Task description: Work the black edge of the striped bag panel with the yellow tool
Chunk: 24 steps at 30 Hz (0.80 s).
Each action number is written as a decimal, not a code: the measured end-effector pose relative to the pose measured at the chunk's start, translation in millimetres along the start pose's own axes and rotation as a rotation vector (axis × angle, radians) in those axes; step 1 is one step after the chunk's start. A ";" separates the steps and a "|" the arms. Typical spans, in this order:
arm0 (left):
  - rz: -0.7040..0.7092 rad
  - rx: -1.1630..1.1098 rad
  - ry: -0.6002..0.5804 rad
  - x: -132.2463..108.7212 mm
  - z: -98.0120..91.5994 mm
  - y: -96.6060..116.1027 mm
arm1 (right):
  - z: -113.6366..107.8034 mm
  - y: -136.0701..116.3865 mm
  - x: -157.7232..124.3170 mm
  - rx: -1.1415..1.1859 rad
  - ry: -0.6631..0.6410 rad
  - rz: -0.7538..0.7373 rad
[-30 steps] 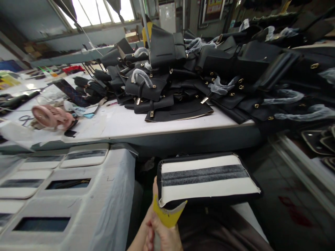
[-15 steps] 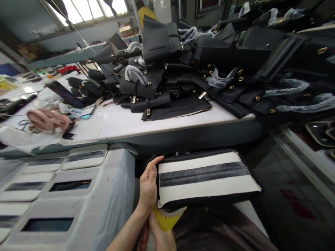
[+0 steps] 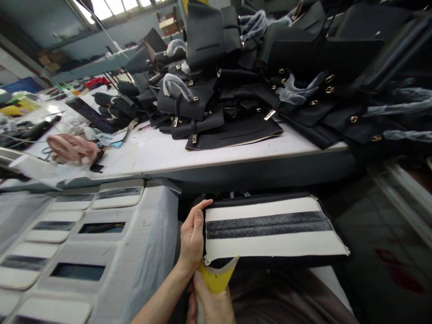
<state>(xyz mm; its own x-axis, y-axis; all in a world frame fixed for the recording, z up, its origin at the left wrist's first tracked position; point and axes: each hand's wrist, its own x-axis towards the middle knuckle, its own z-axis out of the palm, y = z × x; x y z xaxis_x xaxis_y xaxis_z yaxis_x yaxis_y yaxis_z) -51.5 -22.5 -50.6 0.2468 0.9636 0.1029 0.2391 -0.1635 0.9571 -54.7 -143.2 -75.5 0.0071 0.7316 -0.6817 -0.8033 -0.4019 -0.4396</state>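
A rectangular black piece with a white face and a dark grey centre strip (image 3: pixel 270 224) lies over the lap. My left hand (image 3: pixel 193 234) is closed on its left end, the thumb on the near side and a finger along the top corner. Just below, my right hand (image 3: pixel 212 299) grips a yellow scraper-like tool (image 3: pixel 218 275) with a curved pale edge, which touches or nearly touches the lower left corner of the piece. The underside of the piece is hidden.
Black leather bags (image 3: pixel 202 103) with gold clasps and wrapped handles are heaped on the white table (image 3: pixel 162 153). A pink fan (image 3: pixel 72 148) stands at its left. White panels with dark strips (image 3: pixel 118 193) lie on a grey covered surface (image 3: pixel 153 225) at the lower left.
The view has shifted, so the table and bags appear slightly higher and the panels further right. Both hands keep their holds, and the piece reaches slightly further right in view.
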 end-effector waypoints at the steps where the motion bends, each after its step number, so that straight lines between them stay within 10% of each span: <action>1: -0.006 -0.004 0.004 0.1 0.2 -0.1 | -0.2 -0.5 0.1 0.014 0.000 0.023; 24: -0.036 0.012 0.009 1.3 1.0 -0.3 | -30.9 -20.2 8.8 -0.086 -0.257 0.179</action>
<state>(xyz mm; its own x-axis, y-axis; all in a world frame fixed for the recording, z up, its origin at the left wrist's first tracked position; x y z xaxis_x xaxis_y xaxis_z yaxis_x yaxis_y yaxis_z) -50.3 -21.5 -51.0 0.2298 0.9706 0.0710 0.2589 -0.1313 0.9569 -20.0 -145.7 -90.6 -0.2897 0.7556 -0.5875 -0.7247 -0.5741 -0.3810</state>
